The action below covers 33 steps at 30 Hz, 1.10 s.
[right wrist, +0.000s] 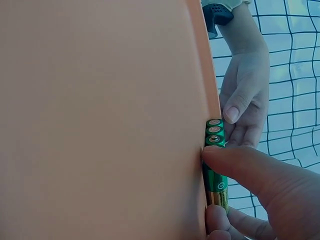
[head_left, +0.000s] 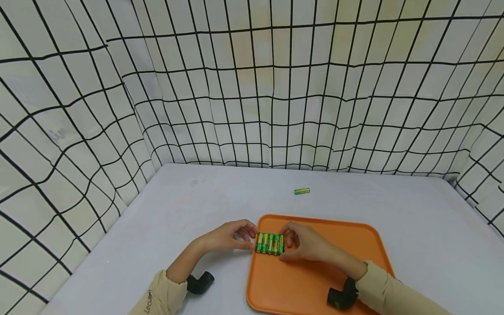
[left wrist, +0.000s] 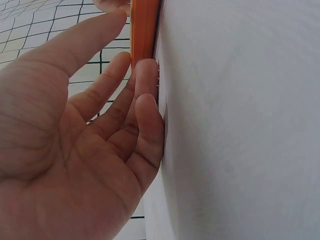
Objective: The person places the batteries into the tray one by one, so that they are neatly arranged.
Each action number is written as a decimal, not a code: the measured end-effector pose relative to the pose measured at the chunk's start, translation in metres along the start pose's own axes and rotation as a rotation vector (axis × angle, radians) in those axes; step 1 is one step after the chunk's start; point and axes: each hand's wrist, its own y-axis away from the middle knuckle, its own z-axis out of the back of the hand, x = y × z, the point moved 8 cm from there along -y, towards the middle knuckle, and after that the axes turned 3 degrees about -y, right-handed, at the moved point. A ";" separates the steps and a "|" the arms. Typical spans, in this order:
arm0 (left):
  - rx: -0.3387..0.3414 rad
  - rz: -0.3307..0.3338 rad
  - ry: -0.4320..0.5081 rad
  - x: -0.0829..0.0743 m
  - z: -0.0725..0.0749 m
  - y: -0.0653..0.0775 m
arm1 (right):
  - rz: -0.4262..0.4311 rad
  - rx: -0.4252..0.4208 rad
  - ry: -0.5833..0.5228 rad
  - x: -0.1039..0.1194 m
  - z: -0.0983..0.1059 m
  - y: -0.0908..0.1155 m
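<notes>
A row of several green and gold batteries (head_left: 270, 243) lies side by side at the left edge of the orange tray (head_left: 291, 282). My right hand (head_left: 311, 244) is at the row's right end, thumb and fingers pinching the end battery (right wrist: 216, 181) by its two ends. Beyond its thumb, more battery ends (right wrist: 214, 130) show in the right wrist view. My left hand (head_left: 230, 236) is at the row's left end, fingers relaxed and slightly bent. In the left wrist view its fingertips (left wrist: 146, 75) are right at the tray's rim, and its palm holds nothing.
A single battery (head_left: 302, 191) lies on the white table (head_left: 204, 197) behind the tray. White walls covered with black netting (head_left: 252, 96) rise around the table's back and sides. Black curved wrist mounts (head_left: 200, 283) sit below both forearms.
</notes>
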 end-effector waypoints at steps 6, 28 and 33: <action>0.004 -0.008 -0.001 0.000 -0.001 0.000 | -0.007 0.000 -0.007 0.000 0.000 0.001; 0.003 -0.021 0.007 -0.001 -0.002 0.001 | -0.043 0.017 -0.167 -0.004 0.002 0.004; 0.005 -0.021 0.006 -0.001 -0.002 0.001 | -0.022 -0.011 -0.178 -0.004 0.006 0.003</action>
